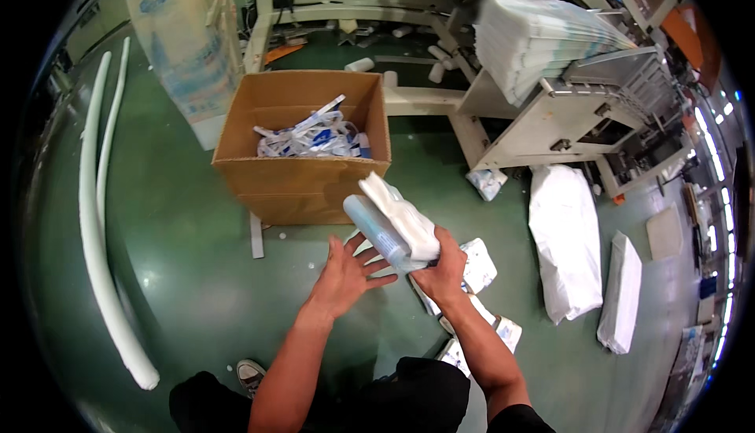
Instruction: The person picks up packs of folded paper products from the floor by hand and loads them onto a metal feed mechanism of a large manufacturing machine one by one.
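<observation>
My right hand grips a folded white bundle, soft-looking and layered, together with a pale blue plastic sleeve or roll along its left side. Just left of these, my left hand is open, its fingers spread toward the blue plastic; whether a fingertip touches it I cannot tell. Beyond both hands stands an open cardboard box, partly filled with crumpled white and blue plastic wrappers. Several white printed packs lie on the floor under and beside my right forearm, which hides some of them.
Two long white tubes lie at the left. A machine frame with stacked plastic bags stands at the far right. Large white wrapped packages lie on the green floor. A tall printed plastic sheet hangs behind the box.
</observation>
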Tool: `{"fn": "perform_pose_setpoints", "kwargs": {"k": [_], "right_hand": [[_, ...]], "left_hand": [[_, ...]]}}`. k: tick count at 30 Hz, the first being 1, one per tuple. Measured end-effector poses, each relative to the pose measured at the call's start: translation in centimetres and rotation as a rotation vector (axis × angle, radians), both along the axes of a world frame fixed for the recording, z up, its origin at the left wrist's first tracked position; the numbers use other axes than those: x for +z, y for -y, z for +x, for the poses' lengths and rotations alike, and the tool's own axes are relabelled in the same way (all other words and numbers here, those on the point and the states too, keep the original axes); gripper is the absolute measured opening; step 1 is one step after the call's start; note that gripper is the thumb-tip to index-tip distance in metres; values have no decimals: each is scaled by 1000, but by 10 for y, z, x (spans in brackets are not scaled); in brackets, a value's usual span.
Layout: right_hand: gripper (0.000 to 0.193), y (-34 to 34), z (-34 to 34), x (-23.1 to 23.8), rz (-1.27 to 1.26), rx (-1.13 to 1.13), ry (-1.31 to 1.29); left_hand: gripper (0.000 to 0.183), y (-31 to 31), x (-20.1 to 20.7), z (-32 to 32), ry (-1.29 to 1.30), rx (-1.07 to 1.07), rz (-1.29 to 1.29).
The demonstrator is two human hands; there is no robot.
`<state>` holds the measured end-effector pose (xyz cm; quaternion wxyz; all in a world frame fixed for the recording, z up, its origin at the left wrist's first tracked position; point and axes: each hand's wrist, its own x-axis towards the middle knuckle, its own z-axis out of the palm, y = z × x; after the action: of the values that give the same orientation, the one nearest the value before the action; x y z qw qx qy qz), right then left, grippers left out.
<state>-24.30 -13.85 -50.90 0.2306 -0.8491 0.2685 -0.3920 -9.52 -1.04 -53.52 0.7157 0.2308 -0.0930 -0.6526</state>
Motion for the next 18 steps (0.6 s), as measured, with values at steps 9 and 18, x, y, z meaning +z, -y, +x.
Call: {"fn": "perform_pose_setpoints", "kwargs": {"k": [9,18], "right_hand": [[58,2,-41,-17,178,-30,82],[98,33,-74,-9,627,326,-178]], "left_hand": [[52,30,26,-42,27,53,295],[47,49,7,-61,174,138,458]]}}
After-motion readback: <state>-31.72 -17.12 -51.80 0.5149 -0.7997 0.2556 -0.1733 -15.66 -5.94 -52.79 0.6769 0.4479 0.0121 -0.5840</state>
